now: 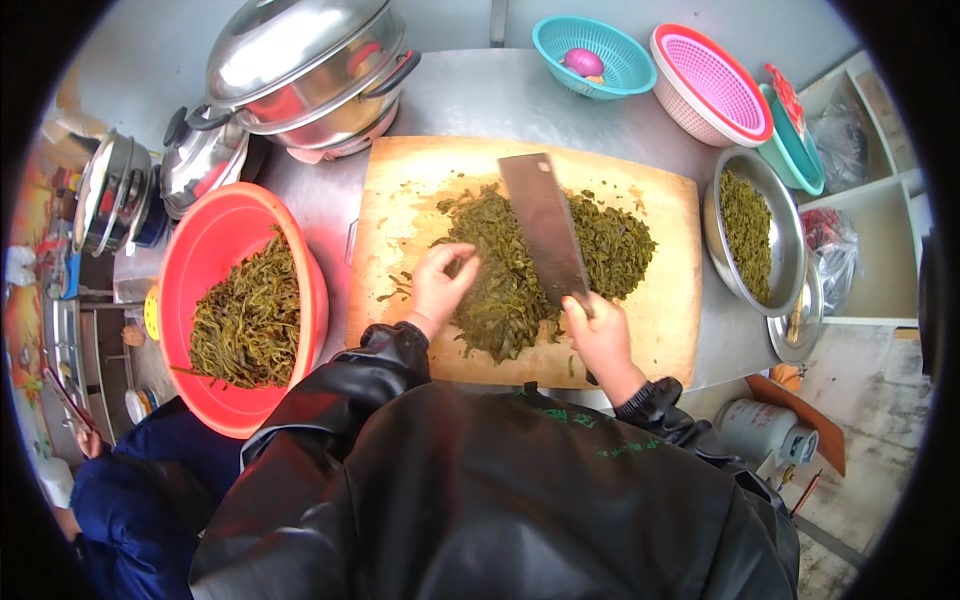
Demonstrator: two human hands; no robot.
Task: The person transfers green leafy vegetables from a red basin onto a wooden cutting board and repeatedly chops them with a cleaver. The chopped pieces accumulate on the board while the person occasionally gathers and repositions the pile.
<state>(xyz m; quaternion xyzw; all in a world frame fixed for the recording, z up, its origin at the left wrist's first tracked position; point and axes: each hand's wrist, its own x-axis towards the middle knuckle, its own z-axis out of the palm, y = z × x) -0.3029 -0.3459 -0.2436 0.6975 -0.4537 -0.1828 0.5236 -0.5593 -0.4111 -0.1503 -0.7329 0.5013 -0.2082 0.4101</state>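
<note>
My right hand (602, 336) grips the handle of a cleaver (541, 225), whose broad blade reaches away over the chopped leafy greens. A heap of dark pickled greens (499, 277) lies on the wooden cutting board (675, 330), with a finer-cut pile (615, 244) to its right. At the heap's left edge is my left hand (442, 289), thumb and forefinger curled towards each other. Nothing shows between those fingers, though they are somewhat blurred. To the left, a red plastic basin (202, 225) holds longer uncut greens (251, 319). A steel bowl (724, 259) with finely chopped greens stands at the right.
A large lidded steel pot (300, 82) stands at the back left. Behind the board are a turquoise basket (630, 71) holding a purple onion (583, 61) and a pink basket (686, 112). A seated person (142, 487) in blue is at the lower left; a gas cylinder (754, 427) stands right.
</note>
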